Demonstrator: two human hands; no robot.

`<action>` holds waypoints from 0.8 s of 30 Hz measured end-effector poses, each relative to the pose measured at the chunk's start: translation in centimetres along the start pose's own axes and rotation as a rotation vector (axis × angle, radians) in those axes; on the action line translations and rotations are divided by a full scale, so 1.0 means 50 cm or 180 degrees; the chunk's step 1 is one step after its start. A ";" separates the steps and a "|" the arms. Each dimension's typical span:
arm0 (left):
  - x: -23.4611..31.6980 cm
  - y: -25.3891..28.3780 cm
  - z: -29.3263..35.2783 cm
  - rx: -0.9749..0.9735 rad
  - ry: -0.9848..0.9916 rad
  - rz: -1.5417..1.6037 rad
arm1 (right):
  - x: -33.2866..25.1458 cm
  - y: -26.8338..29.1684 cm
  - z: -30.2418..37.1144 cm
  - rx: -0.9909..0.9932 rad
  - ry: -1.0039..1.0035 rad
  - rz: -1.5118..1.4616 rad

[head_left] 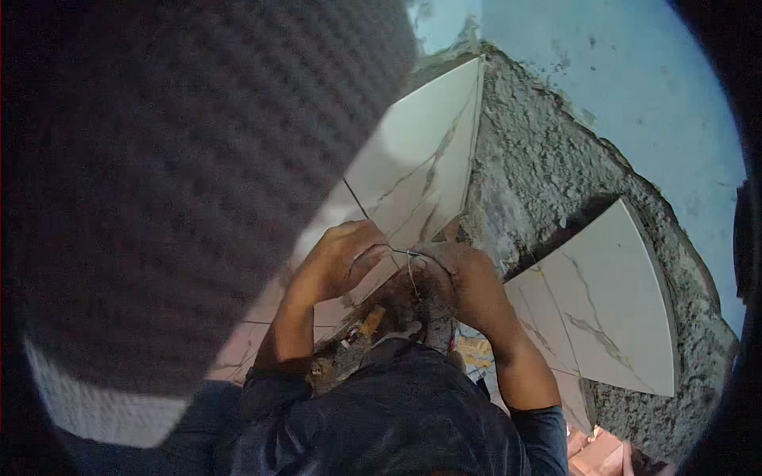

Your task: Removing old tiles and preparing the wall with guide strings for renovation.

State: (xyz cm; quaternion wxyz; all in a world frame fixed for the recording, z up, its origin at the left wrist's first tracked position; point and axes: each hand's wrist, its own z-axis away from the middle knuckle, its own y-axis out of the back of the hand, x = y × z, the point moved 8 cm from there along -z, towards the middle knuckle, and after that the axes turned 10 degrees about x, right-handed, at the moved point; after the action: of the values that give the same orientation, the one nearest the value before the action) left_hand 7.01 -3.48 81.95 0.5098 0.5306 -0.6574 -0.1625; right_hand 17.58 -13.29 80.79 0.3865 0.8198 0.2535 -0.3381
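My left hand [347,255] and my right hand [459,274] are close together in front of my chest. A thin dark wire [405,252] runs between them, its ends going into the closed fingers of each hand. From the wire hangs a thin pale strand [413,279], reaching down toward the dark rubble. Just beyond the hands stands a white tile [429,151] with grey-brown veins. Another veined white tile [607,309] is to the right of my right forearm. The fingertips are partly hidden by the backs of the hands.
Rough grey mortar [540,151] lies between and around the tiles, bordered by a pale blue painted wall [627,87]. Broken debris [337,357] lies below the hands, with a yellowish piece [371,321] among it. A large dark ribbed surface [175,174] blocks the left side.
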 end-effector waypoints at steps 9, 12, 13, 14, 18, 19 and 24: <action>0.005 -0.190 -0.047 0.0423 0.1063 0.3798 | 0.084 0.052 0.064 0.0906 -0.1032 -0.0892; 0.015 -0.224 -0.064 0.0347 0.0974 0.3721 | 0.076 0.098 0.086 0.0928 -0.0656 0.0426; 0.017 -0.226 -0.072 0.0393 0.0761 0.3233 | 0.043 0.133 0.090 0.1454 -0.0035 0.1075; 0.022 -0.237 -0.076 0.0352 0.0746 0.3265 | 0.035 0.146 0.097 0.1478 -0.0061 0.1113; 0.107 -0.236 -0.061 0.0878 -0.0856 0.1147 | 0.028 0.187 0.133 0.1555 -0.1124 0.1131; 0.124 -0.252 -0.050 0.0907 -0.1022 0.1140 | 0.039 0.183 0.147 0.1569 -0.1261 0.0965; 0.132 -0.305 -0.025 0.1182 -0.0832 0.1005 | 0.104 0.166 0.221 0.1726 -0.1642 0.0533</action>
State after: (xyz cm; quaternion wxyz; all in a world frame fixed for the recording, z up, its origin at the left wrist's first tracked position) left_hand 16.74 -14.63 74.25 0.3337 0.4805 -0.8107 -0.0247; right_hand 22.58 -26.14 75.53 0.2329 0.7981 -0.0186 -0.5554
